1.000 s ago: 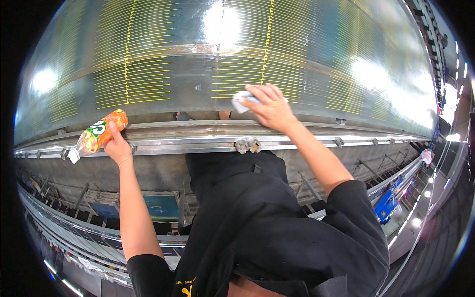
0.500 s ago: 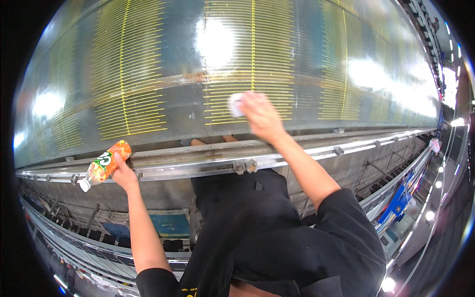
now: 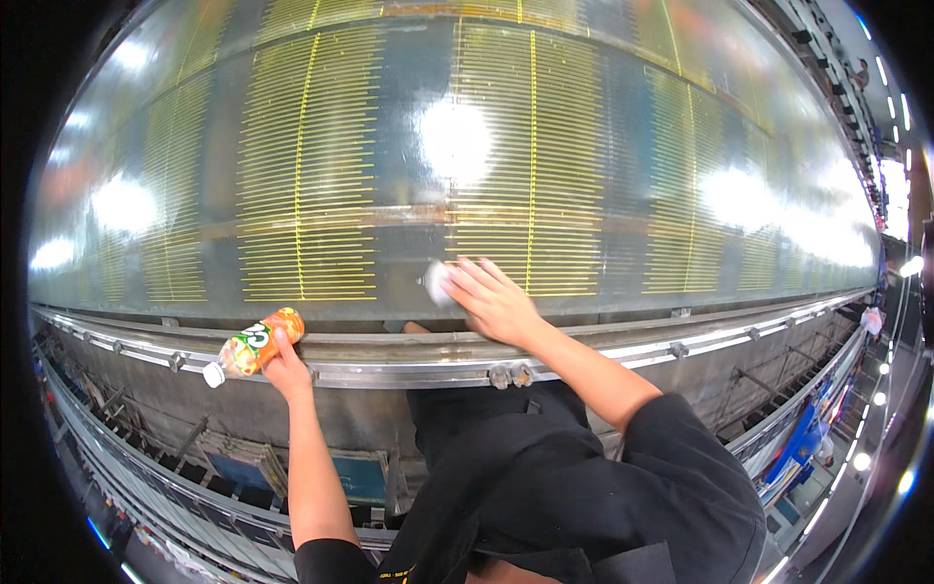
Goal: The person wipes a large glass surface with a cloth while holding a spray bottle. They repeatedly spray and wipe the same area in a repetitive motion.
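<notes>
Striped panelling (image 3: 409,238) lies beyond metal rail (image 3: 418,375); left hand (image 3: 288,368) grips bottle (image 3: 253,348), right hand (image 3: 496,307) white pad (image 3: 439,283).

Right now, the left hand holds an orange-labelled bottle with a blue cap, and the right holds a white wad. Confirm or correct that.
The cap is white, not blue, as the head view shows. The left hand does hold the bottle, and the right hand the white wad.

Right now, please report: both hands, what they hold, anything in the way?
Left hand gripping tilted orange-labelled bottle. Right hand: fingers on white pad, blurred, at striped panel; contact unclear. Metal rail along near edge; nothing seen blocking pad.
</notes>
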A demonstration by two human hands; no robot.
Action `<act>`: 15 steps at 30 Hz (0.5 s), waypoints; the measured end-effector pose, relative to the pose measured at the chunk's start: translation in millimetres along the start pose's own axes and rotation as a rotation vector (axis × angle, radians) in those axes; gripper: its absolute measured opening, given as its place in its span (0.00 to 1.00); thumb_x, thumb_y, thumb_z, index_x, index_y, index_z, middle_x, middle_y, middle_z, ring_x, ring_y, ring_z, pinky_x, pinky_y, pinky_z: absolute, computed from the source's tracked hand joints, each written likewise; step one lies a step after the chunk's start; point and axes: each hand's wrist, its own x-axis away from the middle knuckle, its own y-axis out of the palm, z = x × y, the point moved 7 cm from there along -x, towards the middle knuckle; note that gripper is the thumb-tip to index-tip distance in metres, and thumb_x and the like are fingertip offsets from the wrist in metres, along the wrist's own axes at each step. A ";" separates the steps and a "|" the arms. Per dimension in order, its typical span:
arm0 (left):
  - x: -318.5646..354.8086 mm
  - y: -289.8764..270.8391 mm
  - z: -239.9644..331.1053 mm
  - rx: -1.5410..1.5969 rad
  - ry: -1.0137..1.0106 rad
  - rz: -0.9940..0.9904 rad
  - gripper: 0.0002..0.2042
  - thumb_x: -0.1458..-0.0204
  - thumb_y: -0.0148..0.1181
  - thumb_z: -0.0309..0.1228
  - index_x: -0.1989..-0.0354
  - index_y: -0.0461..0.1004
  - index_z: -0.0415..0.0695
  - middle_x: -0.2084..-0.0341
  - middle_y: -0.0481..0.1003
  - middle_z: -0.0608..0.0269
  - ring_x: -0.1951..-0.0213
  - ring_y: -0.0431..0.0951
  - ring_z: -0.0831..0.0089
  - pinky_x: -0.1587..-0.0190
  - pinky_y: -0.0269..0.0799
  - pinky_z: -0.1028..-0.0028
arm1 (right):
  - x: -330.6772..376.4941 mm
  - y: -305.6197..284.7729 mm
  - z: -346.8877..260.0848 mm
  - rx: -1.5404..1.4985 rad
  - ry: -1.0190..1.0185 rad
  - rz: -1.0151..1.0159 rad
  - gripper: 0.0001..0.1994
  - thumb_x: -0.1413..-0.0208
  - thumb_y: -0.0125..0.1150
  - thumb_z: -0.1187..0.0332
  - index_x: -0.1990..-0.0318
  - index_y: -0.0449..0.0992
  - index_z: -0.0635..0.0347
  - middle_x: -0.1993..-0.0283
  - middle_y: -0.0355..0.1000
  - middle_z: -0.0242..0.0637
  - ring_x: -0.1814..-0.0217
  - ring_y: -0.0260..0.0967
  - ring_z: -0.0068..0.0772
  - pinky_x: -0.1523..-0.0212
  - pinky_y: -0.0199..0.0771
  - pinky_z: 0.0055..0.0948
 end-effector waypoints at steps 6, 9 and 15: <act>4.4 3.0 10.5 0.024 0.046 -0.024 0.22 0.29 0.59 0.42 0.47 0.79 0.31 0.50 0.83 0.49 0.49 0.83 0.57 0.42 0.74 0.60 | 14.4 -66.8 218.9 0.385 0.453 0.155 0.27 0.35 0.50 0.69 0.28 0.68 0.58 0.22 0.62 0.51 0.17 0.53 0.56 0.19 0.47 0.63; -2.6 13.9 14.2 0.081 0.050 -0.068 0.22 0.29 0.59 0.43 0.46 0.79 0.31 0.49 0.83 0.49 0.49 0.83 0.57 0.42 0.74 0.60 | -81.0 -96.3 291.2 0.387 0.831 0.470 0.29 0.26 0.45 0.60 0.24 0.60 0.66 0.19 0.55 0.56 0.14 0.47 0.59 0.17 0.43 0.59; 0.4 -1.0 14.3 0.037 0.027 0.018 0.22 0.29 0.60 0.42 0.48 0.80 0.30 0.51 0.84 0.47 0.50 0.83 0.57 0.43 0.74 0.60 | -183.7 -28.3 184.1 0.318 0.334 0.394 0.23 0.32 0.50 0.70 0.31 0.72 0.61 0.25 0.66 0.58 0.20 0.59 0.57 0.20 0.55 0.54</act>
